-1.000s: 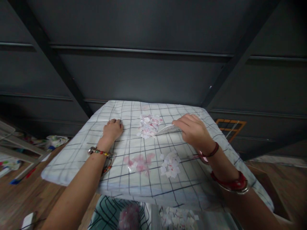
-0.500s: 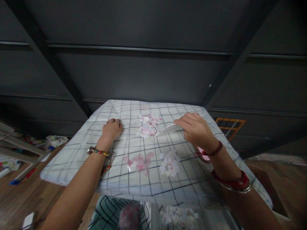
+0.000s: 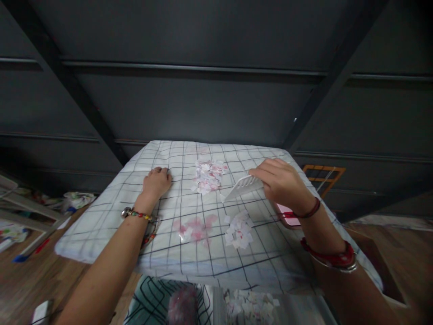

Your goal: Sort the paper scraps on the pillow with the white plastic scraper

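My right hand (image 3: pixel 279 180) pinches the edge of a thin white slotted plastic plate (image 3: pixel 241 187) between thumb and fingers. The plate is tilted above the checked cloth, its lower edge to the left. Just left of it lies a heap of small white and pink paper scraps (image 3: pixel 209 176). My left hand (image 3: pixel 157 181) rests on the cloth with its fingers curled in, apart from the scraps; nothing shows in it. Nearer to me are a clear bag with pink blotches (image 3: pixel 196 229) and a smaller pile of white paper pieces (image 3: pixel 239 230).
White checked cloth (image 3: pixel 111 216) covers the table, which stands against a dark panelled wall (image 3: pixel 203 108). A pink phone-like object (image 3: pixel 288 215) lies under my right wrist. Below the front edge are a clear box of paper pieces (image 3: pixel 250 307) and a pinkish bundle (image 3: pixel 182 307).
My right hand has moved slightly right, drawing the white slotted plate away from the scrap heap and tipping it so its slots show. My left hand stays where it was.
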A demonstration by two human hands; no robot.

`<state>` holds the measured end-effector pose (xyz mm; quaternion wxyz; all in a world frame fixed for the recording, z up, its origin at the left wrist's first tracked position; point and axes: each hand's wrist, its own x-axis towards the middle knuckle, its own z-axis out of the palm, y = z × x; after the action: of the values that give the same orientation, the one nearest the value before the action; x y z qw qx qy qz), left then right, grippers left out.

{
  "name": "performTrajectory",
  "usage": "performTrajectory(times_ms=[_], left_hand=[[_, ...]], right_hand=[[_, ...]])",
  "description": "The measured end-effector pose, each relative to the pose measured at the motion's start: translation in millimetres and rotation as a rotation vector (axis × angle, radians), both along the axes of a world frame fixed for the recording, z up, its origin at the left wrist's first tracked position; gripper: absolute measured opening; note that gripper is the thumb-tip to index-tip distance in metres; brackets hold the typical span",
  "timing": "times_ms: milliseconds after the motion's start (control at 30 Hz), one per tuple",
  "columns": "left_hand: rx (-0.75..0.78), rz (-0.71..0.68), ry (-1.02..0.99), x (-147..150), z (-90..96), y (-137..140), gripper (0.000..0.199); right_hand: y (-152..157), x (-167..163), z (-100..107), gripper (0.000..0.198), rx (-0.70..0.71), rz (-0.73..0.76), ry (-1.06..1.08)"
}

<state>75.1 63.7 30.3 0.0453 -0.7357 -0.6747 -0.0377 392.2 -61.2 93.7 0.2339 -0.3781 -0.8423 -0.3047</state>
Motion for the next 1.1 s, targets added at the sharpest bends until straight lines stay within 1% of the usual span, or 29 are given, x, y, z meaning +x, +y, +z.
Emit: performTrajectory(times_ms=[100, 167, 367, 500, 567, 667, 733, 800, 833, 1000, 1100], left_hand=[[0.000, -0.005, 0.002, -0.1, -0.5, 0.2, 0.044], [0.005, 0.004, 0.000, 0.0, -0.9, 0.3, 0.044], [0.018, 0.002, -0.001, 0.0, -2.6, 0.6, 0.043], [0.020, 0.006, -0.007, -0.1, -2.5, 1.0, 0.042], [0.015, 0.007, -0.013, -0.1, -2.2, 1.2, 0.043], [0.015, 0.005, -0.019, 0.0, -1.6, 1.0, 0.043], [0.018, 0.002, -0.018, 0.4, -1.1, 0.4, 0.043], [0.020, -0.001, -0.009, 0.7, -0.4, -0.3, 0.043], [0.019, -0.001, -0.003, 0.9, -0.2, -0.7, 0.044], [0.008, -0.003, 0.014, 0.8, 0.4, -0.8, 0.045], [0.009, -0.008, 0.006, 0.6, 0.5, -0.2, 0.045]], right_hand=[[-0.2, 0.6, 0.7, 0.035, 0.041, -0.023, 0.016], [0.9, 0.2, -0.5, 0.034, 0.035, -0.031, 0.009], [0.2, 0.5, -1.2, 0.037, -0.071, 0.071, 0.067], [-1.2, -3.4, -1.4, 0.035, -0.095, 0.086, 0.087], [-1.7, -5.2, -1.9, 0.035, -0.131, 0.099, 0.080], [-3.6, -4.6, -0.4, 0.035, -0.215, 0.167, 0.116], [-5.2, -3.4, 1.8, 0.034, -0.236, 0.217, 0.142], [-5.8, -3.6, 3.3, 0.034, -0.201, 0.229, 0.147], [-5.6, -4.5, 3.4, 0.035, -0.170, 0.212, 0.142], [0.1, -13.3, -3.5, 0.035, 0.017, 0.038, 0.072], [2.6, -18.7, -8.0, 0.035, 0.071, -0.036, 0.028]])
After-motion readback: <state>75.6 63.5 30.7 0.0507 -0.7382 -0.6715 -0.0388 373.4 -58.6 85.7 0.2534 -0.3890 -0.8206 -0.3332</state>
